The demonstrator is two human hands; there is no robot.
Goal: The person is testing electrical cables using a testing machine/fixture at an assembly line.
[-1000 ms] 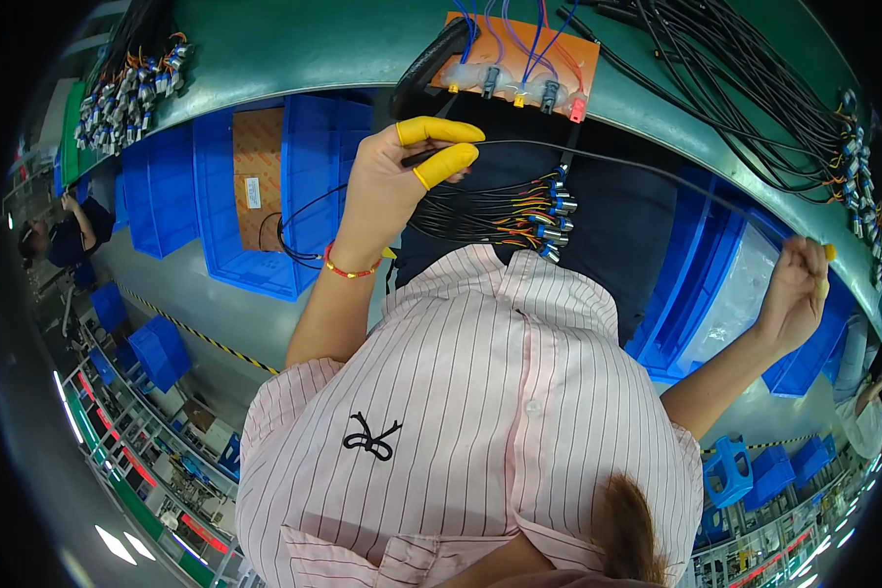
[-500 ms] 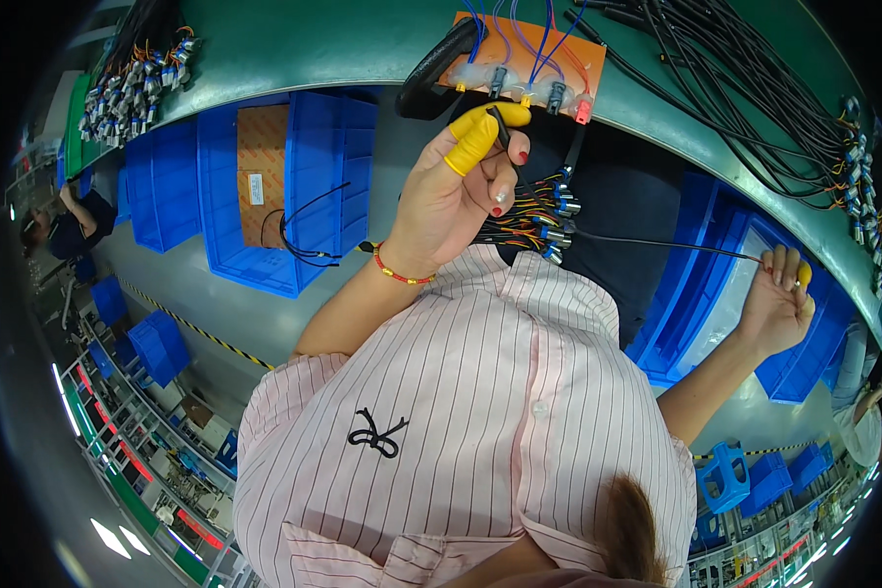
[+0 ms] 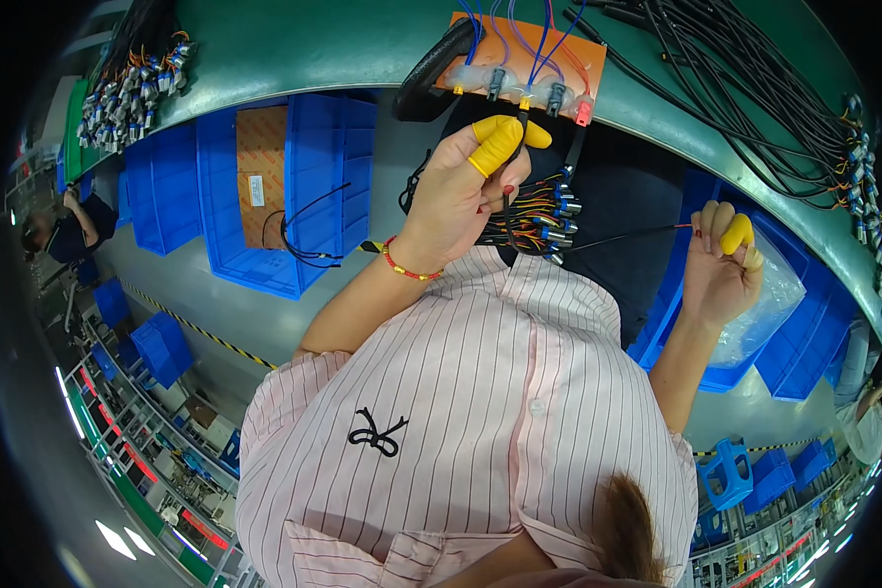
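Observation:
My left hand point(image 3: 461, 191), with yellow finger covers, is closed on the end of a black cable point(image 3: 521, 127). That end is up against the yellow connector point(image 3: 525, 102) on an orange board point(image 3: 586, 61) at the bench edge; whether it is seated, I cannot tell. My right hand point(image 3: 720, 267), a yellow cover on one finger, pinches a thin dark cable point(image 3: 627, 236) whose part next to the fingers looks red. This cable runs left to a bundle of cables with silvery-blue connectors point(image 3: 559, 220) and orange and yellow wires, in front of my lap.
Black cables point(image 3: 725, 88) lie on the green bench point(image 3: 304, 44) at right. More connector bundles hang over its edge at left point(image 3: 132, 93) and right point(image 3: 860, 186). Blue bins point(image 3: 358, 176) stand below, one holding a cardboard box point(image 3: 262, 147); a clear plastic bag point(image 3: 769, 294) lies in another.
My left hand has brought the cable end up to the yellow connector. My right hand has moved left and slightly up, still pinching the thin cable.

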